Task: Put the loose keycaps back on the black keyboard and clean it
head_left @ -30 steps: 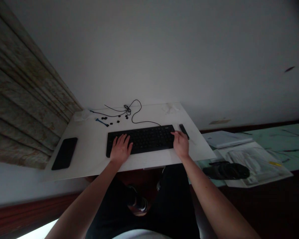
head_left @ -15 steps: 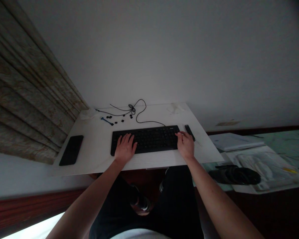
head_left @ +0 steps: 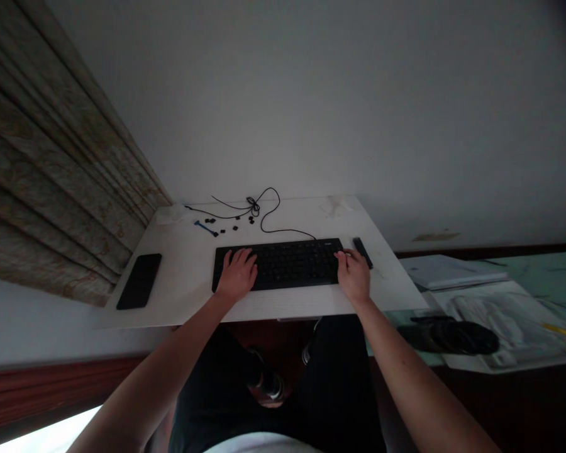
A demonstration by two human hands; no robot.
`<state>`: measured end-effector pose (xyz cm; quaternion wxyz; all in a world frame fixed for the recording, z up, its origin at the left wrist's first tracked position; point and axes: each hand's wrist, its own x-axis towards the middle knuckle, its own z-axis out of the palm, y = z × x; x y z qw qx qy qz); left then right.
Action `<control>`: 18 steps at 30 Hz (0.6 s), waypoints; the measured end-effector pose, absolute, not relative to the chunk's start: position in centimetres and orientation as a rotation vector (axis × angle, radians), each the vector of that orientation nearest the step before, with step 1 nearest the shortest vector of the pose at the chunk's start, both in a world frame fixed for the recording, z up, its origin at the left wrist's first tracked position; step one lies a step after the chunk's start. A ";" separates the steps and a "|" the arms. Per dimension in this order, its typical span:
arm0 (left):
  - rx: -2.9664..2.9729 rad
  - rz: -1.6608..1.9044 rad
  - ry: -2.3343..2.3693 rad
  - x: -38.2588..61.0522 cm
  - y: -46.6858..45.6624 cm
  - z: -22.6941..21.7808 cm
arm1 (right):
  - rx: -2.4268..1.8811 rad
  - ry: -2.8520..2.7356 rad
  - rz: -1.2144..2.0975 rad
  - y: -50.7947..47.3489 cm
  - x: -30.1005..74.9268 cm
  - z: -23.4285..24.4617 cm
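The left forearm (head_left: 170, 355) and right forearm (head_left: 403, 365) are bare, widening toward the elbows. A whitish top (head_left: 264, 443) shows as a curved edge at the waist — beyond it, plain black trousers (head_left: 332, 377) and dark footwear (head_left: 273, 384) with pale bands — finer details lost in shadow.
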<state>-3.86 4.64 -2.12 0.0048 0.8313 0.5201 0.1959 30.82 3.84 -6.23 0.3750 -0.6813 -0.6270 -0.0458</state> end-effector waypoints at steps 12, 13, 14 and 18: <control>2.666 0.349 1.259 -5.4 10.3 0.6 | -1.766 -1.596 -0.081 3.8 30.7 -5.9; 2.662 0.361 1.263 -5.4 10.3 0.5 | -1.767 -1.597 -0.085 3.8 30.7 -6.0; 2.659 0.376 1.266 -5.4 10.2 0.4 | -1.766 -1.599 -0.088 3.9 30.8 -6.0; 2.639 0.437 1.273 -5.7 9.9 0.0 | -1.759 -1.588 -0.097 3.9 30.8 -6.2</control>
